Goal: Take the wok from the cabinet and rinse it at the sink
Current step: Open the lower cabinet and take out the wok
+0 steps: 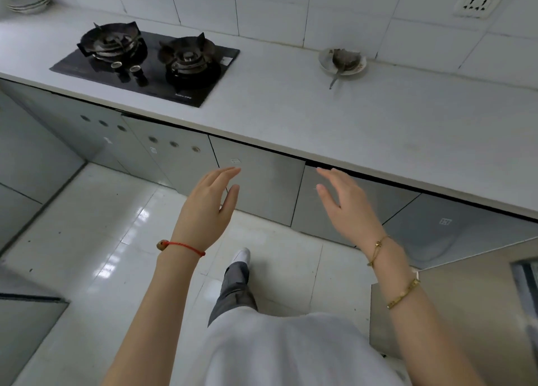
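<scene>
Grey cabinet doors [259,182] run beneath the counter, all closed, so the wok is nowhere in sight; presumably it sits behind one of them, though which one cannot be told. Both hands reach toward the doors at about twelve o'clock from the person's body. The left hand [208,205] is released, fingers straight and together, holding nothing and apparently short of the door in front of it. The right hand [346,205] is likewise released, fingertips up near the dark gap under the counter edge [378,179] at one o'clock; whether they touch the door top is unclear.

No handles show on the doors, so the sensible move is probably to hook fingertips over the top edge in that gap and pull evenly, stepping the forward foot [243,256] back so the swinging door has room.

Further out, a two-burner gas hob [145,62] lies at ten o'clock, a small dish with a utensil [342,61] at one o'clock, stacked plates [29,3] at eleven, and a wall socket [477,3] at two. The sink is not in view. A steel-faced unit [465,307] at four o'clock is cut off by the frame.
</scene>
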The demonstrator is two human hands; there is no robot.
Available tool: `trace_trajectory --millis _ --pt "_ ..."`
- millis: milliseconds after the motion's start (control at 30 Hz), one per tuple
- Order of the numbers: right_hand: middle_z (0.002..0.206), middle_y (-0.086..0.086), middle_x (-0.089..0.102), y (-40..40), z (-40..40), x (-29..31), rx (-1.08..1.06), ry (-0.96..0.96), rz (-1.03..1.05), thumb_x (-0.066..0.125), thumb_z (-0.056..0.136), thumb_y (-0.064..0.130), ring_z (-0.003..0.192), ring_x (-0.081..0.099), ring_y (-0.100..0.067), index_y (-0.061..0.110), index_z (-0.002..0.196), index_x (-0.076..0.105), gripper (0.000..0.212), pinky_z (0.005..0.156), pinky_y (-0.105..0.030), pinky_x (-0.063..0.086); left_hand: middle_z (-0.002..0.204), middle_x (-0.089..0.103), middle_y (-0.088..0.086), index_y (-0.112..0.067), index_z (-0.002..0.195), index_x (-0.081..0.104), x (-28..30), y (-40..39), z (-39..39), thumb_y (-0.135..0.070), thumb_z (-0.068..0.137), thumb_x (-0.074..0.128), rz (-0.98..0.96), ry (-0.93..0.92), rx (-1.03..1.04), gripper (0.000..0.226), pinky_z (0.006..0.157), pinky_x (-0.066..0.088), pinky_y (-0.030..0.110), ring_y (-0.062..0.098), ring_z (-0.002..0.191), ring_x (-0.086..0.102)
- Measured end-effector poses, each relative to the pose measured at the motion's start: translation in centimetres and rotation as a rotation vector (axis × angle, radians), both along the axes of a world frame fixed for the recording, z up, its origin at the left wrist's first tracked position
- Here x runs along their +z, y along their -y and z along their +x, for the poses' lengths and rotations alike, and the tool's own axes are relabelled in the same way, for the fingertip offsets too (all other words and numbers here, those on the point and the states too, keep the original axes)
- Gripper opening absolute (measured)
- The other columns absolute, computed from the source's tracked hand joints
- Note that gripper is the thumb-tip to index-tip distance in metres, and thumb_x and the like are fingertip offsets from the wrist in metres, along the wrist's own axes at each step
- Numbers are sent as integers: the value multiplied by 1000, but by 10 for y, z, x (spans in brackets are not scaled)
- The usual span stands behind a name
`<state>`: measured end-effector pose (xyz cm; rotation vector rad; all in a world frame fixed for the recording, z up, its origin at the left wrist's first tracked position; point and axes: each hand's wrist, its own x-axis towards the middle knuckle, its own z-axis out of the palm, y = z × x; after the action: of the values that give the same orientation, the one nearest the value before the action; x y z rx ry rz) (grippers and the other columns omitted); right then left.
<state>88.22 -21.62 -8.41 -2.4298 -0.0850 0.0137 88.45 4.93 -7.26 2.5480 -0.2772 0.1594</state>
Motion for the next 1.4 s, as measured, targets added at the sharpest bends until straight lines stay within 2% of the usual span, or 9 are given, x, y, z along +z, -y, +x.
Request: trace_trajectory --millis 167,300,600,733,867,1033,1133,1400 --pt "143 -1 50 -28 65 -11 -128 6 26 42 104 29 136 37 -12 14 142 47 41 105 -13 19 140 56 -1 -14 138 54 -6 -24 99 -22 103 46 30 -29 -150 38 105 35 20 16 129 50" --pt "148 -2 46 -56 110 -13 -230 -15 61 41 104 28 144 29 -13 17 143 46 41 111 -17 16 139 56 -2 -15 138 53 0 -44 167 -22 102 46 24 -39 -242 37 105 38 22 15 130 50" --pt "147 -2 48 -96 154 -25 -507 -33 93 42 104 27 143 33 -15 14 143 47 41 115 -23 23 138 58 1 -13 138 54 -4 -56 278 -19 102 48 81 -86 -540 38 109 36 23 17 131 48" --pt "145 1 48 -103 150 -29 -581 -52 114 41 104 29 138 38 -13 15 144 45 42 113 -24 29 136 59 1 -12 137 55 -9 -48 295 -17 101 49 71 -88 -628 37 107 35 22 18 130 49" --pt "144 -1 49 -107 146 -33 -639 -68 114 41 104 28 137 39 -16 15 144 45 42 115 -35 32 137 59 1 -13 139 53 -17 -40 299 -19 102 48 57 -108 -694 38 108 36 23 17 131 48" --pt "143 -1 50 -109 137 -34 -663 -66 94 42 104 27 135 41 -15 14 143 46 42 114 -34 33 134 60 0 -14 138 54 -21 -31 292 -18 102 48 41 -130 -733 37 105 34 18 17 130 49" --pt "143 -2 51 -108 130 -34 -670 -55 75 41 104 27 135 41 -16 13 143 46 42 114 -33 33 133 60 1 -13 137 54 -21 -27 284 -16 101 48 31 -124 -770 36 105 35 21 18 129 50" --pt "139 -4 54 -105 110 -45 -665 -47 45 40 104 28 133 43 -16 12 142 47 41 107 -20 28 133 60 2 -13 138 53 -32 -28 257 -18 102 47 33 -149 -775 37 106 42 29 20 127 51"
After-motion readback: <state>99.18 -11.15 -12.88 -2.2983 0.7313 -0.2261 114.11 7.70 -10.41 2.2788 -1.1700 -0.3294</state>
